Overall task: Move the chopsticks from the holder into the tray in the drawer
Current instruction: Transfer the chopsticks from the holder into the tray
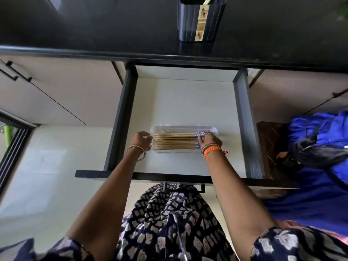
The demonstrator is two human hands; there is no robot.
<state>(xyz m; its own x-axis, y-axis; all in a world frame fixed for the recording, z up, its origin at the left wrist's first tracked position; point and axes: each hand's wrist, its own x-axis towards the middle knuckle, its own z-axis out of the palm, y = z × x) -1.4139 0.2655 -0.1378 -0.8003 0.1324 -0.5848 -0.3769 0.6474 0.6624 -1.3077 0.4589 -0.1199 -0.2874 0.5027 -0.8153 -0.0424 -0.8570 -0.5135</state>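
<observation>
Left hand grips tray left end; right hand pinches chopsticks right ends; both arms stretched into drawer.

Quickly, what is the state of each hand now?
Left hand: fingers curled round the left end of the tray, holding it.
Right hand: pinching the chopsticks at their patterned ends.

Pale wooden chopsticks lie side by side in a clear plastic oblong tray on the white floor of the open drawer. The left hand grips the tray's left end. The right hand pinches the chopsticks' blue-patterned right ends. A dark ribbed holder stands on the far black counter.
</observation>
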